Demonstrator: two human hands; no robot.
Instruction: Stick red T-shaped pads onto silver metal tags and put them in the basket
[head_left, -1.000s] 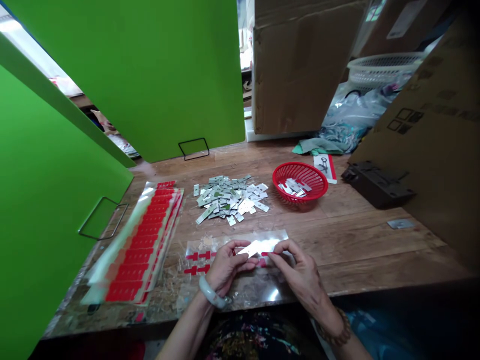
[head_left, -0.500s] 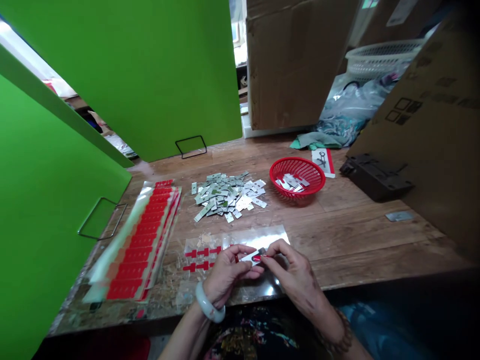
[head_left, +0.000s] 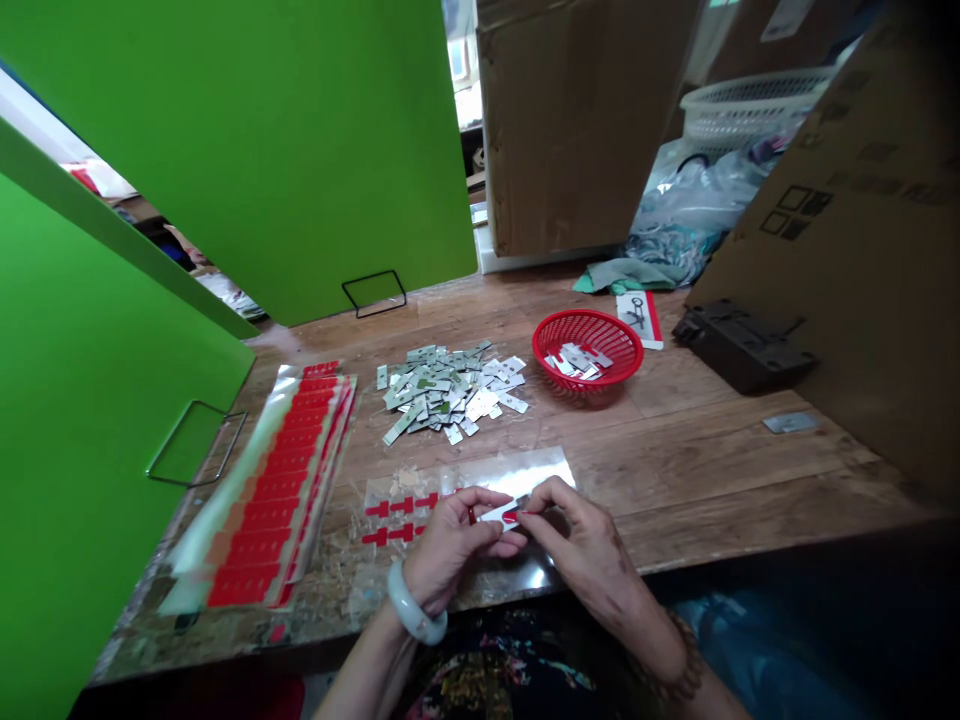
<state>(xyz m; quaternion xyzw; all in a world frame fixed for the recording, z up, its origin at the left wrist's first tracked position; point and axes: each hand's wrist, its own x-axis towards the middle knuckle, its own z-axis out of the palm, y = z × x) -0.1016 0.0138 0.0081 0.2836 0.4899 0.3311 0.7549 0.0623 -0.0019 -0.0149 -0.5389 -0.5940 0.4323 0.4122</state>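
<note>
My left hand (head_left: 455, 545) holds a small flat metal plate (head_left: 493, 514) between thumb and fingers, just above the near edge of the table. A red sticker (head_left: 511, 517) shows on the plate's right end. My right hand (head_left: 581, 540) is closed in a pinch at that end, thumb and forefinger on the red sticker; the fingertips partly hide it. Beneath both hands lies a clear plastic sheet (head_left: 536, 467), with rows of red T-shaped stickers (head_left: 405, 506) left of my left hand. Beyond them is a loose pile of metal plates (head_left: 442, 385).
A red plastic basket (head_left: 589, 316) holds several plates. Stacked sheets of red stickers (head_left: 262, 490) lie at the left. Green panels (head_left: 247, 150) stand behind and left; cardboard boxes (head_left: 570, 130) stand at the back and right. A dark metal block (head_left: 742, 345) sits at right.
The view has shifted slightly, so the table's things appear a little further left. Both hands keep nearly the same position on the plate and sticker.
</note>
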